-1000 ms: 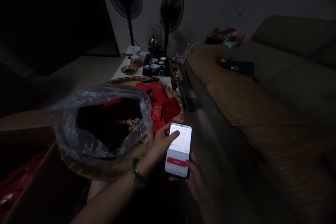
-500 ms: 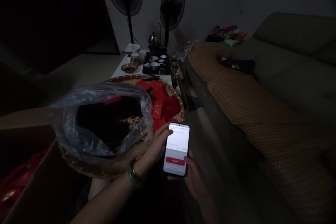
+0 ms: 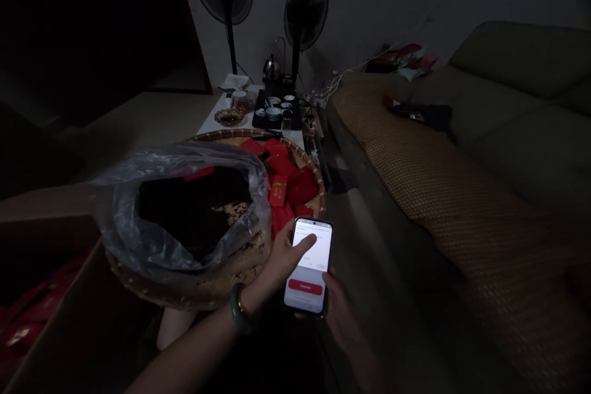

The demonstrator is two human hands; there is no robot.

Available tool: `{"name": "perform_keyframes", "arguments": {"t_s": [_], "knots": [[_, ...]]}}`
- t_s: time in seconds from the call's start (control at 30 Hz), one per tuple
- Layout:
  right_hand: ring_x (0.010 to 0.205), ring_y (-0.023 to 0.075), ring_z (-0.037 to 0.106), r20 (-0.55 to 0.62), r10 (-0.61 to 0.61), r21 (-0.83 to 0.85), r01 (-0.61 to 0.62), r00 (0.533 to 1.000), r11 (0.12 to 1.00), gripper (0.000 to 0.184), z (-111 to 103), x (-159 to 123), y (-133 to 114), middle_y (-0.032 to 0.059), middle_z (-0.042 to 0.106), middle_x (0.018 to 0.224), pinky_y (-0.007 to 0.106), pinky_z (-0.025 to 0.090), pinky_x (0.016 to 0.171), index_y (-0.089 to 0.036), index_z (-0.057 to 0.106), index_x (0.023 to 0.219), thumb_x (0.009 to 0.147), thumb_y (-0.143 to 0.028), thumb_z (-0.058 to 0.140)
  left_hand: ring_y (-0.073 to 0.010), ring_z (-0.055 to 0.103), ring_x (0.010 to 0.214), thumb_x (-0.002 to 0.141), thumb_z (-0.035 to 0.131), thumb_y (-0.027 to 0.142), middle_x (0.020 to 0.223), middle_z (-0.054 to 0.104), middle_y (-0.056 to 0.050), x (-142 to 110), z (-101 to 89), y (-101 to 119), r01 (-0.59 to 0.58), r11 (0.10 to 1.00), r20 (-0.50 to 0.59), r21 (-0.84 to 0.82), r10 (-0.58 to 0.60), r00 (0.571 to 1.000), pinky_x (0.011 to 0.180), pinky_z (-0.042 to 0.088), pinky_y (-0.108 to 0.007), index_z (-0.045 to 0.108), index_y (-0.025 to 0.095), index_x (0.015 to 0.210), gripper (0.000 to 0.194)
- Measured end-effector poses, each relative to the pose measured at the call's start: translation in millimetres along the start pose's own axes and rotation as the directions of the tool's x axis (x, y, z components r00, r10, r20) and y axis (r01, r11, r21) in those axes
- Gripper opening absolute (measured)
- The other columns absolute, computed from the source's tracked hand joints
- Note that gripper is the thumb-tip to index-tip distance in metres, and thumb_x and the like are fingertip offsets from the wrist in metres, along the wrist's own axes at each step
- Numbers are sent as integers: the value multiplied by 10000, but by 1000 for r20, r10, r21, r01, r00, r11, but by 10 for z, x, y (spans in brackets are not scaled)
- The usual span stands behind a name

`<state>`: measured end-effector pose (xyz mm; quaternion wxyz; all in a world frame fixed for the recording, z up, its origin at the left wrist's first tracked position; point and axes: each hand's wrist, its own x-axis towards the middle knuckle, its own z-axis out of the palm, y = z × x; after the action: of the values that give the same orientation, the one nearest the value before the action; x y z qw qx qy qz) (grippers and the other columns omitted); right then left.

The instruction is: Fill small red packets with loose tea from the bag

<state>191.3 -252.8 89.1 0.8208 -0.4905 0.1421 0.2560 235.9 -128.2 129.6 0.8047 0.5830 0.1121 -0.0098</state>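
A lit smartphone (image 3: pixel 308 277) is held upright between both hands, its screen showing text and a red button. My left hand (image 3: pixel 277 261), with a green bangle and a gold-coloured one at the wrist, grips the phone's left side; its thumb lies over the upper screen. My right hand (image 3: pixel 339 301) closes on the lower right side, thumb at the edge. Just beyond the phone are red packets (image 3: pixel 278 191) in a round woven bamboo tray (image 3: pixel 184 301). A clear plastic bag (image 3: pixel 184 154) with dark contents lies open on that tray.
At left stands a cardboard box (image 3: pixel 46 225) with red packages inside. Behind the tray, a low table (image 3: pixel 210 126) bears a black tea tray (image 3: pixel 259 118) with cups. Two standing fans (image 3: pixel 306 9) are at the back wall. A sofa (image 3: pixel 508 98) with a woven mat runs along the right.
My left thumb has moved right and further across the phone's screen. The text on the screen's upper part looks different. Both hands still hold the phone.
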Motion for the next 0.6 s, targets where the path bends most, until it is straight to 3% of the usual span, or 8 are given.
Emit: {"name": "perform_keyframes", "arguments": {"t_s": [0.2,0.43,0.6], "knots": [[834,254,636,9,18,-22,-18,1000,1000,615,15,-31,-17,65,627,1109,319,534,502,-269,423,1262,718,-478,620,-154,579,740,618,694,340,847,642,-41,4,-11,-12,-6,1000,-24,26,7,1000,655,455,-239,592,142,900,359],[829,277,634,1,45,-27,-45,999,999,606,64,-59,-53,81,632,1084,336,539,490,-237,468,1201,685,-505,639,-124,544,576,629,640,361,708,620,-14,-65,-37,70,170,974,-26,-148,-176,984,529,396,-209,584,145,878,335],[821,277,639,-38,11,-36,-13,999,999,537,48,-32,-4,67,647,1062,321,527,455,-239,504,1165,707,-487,634,-132,535,615,651,599,338,738,619,-21,-91,-43,83,108,981,-13,-161,-112,994,548,390,-208,582,138,849,281]]}}
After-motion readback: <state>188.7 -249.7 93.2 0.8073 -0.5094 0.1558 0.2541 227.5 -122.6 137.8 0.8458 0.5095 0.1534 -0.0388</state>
